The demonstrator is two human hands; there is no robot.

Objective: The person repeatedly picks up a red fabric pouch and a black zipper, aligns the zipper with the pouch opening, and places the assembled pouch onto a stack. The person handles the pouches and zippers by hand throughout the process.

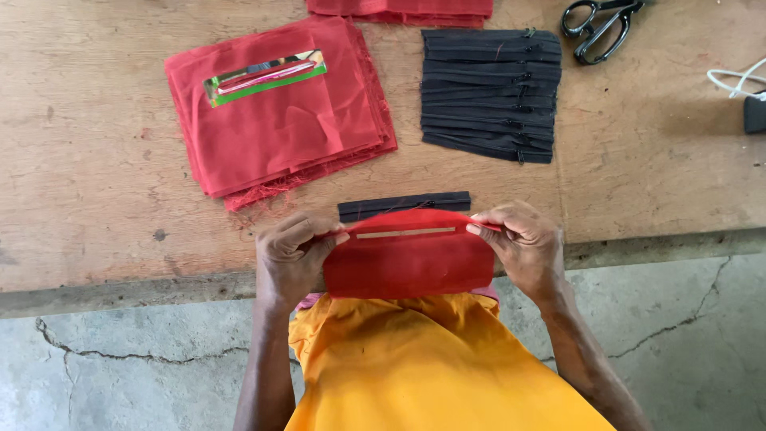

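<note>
A red fabric piece point(408, 263) with a slit, pinched at its top corners by the left hand point(291, 255) and right hand point(527, 243), hangs past the surface's point(96, 215) near edge, half hiding a black zipper point(403, 205), bare wood either side.

Two hands: left hand point(291, 255) and right hand point(527, 243), both pinching one red fabric piece point(408, 267) with one slit cut in it. One black zipper point(404, 205) just beyond the grip. Two stacks of red cloth: one big stack point(279, 136) beyond and left of the grip, one second stack point(399, 9) at the far edge, cut off. Layers in each uncountable. One stack of black zippers point(488, 94), roughly ten, exact count unclear. One packaged tool card point(265, 77). One pair of black scissors point(600, 24). One white cable point(738, 80), far right.
</note>
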